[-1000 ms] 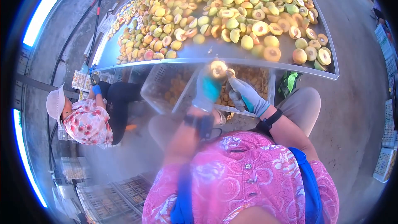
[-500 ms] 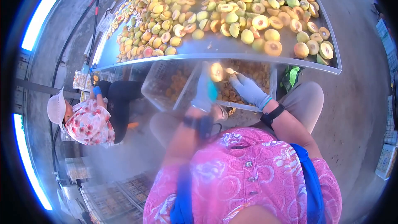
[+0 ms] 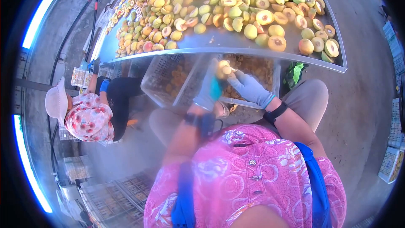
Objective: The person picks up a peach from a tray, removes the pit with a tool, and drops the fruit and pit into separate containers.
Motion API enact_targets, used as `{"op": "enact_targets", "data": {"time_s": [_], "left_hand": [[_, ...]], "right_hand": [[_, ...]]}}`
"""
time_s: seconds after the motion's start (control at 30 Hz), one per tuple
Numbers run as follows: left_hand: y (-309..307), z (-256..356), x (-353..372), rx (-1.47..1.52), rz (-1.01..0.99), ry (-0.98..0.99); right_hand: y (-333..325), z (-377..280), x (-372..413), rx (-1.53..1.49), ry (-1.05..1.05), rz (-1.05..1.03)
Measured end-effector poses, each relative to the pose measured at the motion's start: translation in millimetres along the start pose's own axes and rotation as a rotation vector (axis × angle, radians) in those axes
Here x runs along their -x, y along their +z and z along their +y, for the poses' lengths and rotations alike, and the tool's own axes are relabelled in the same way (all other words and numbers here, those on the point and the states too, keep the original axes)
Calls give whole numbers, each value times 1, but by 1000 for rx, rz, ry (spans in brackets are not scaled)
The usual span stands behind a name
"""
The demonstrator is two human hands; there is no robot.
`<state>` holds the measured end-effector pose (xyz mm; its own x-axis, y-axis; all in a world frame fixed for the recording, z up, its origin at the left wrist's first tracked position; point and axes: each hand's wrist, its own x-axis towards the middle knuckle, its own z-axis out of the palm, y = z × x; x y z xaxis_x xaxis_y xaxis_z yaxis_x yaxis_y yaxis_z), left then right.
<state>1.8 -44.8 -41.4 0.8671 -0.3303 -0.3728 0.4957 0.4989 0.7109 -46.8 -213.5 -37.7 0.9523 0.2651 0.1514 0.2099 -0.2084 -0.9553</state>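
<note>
My left hand [image 3: 209,88], in a pale glove with a teal patch, holds a yellow peach half [image 3: 223,64] below the table's front rim. My gloved right hand [image 3: 249,88] is closed beside it, with its fingertips around a small pale spoon-like tool [image 3: 229,71] whose end overlaps the cut face of the fruit. The tool's handle is hidden in the fingers. Beneath both hands stands a crate [image 3: 276,82] of peach pieces [image 3: 262,72], some of them brownish.
Many halved peaches [image 3: 236,12] lie on a metal table [image 3: 185,50] before me. A second crate [image 3: 152,76] stands left of my hands. At far left another person [image 3: 89,116] sits by the table. A green bag [image 3: 298,74] lies near my right knee. Stacked crates [image 3: 114,200] stand lower left.
My right hand has moved slightly left, bringing the tool from beside the peach half onto it. The peach half's cut face has turned. The view has shifted a little.
</note>
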Motion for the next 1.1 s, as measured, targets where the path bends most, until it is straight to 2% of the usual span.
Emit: {"op": "enact_targets", "data": {"time_s": [0.17, 0.27, 0.47, 0.53, 0.63, 0.7, 0.77, 0.87, 0.93, 1.0, 1.07, 1.1], "left_hand": [[5, -1, 3, -29, -19, 32], [1, -3, 2, -60, 34, 49], [-5, 6, -2, -251, -24, 53], [-11, 13, -5, -394, 65, -140], [-8, 18, 2, -560, 159, -138], [-10, 28, 4, -607, 100, -205], [-8, 31, 7, -652, 43, -271], [-2, 24, 12, -599, 83, -160], [-16, 11, 3, -424, -86, 13], [-14, -3, 4, -310, -63, -1], [2, -7, 13, -338, 77, 182], [2, -9, 14, -338, 77, 181]], "right_hand": [[1, 0, 2, 65, -19, -42], [3, -1, 3, 131, -2, -60], [5, 4, 4, 219, 9, -90], [6, 8, 5, 245, 6, -101], [8, 7, 5, 314, 32, -132], [5, -1, 9, 446, -97, -154], [12, 9, 6, 420, -19, -149], [17, 16, 2, 312, 118, -130], [19, 19, -1, 231, 177, -115], [22, 19, -4, 54, 249, -52], [23, 16, -5, -5, 237, -67], [23, 15, -5, -64, 227, -82]]}}
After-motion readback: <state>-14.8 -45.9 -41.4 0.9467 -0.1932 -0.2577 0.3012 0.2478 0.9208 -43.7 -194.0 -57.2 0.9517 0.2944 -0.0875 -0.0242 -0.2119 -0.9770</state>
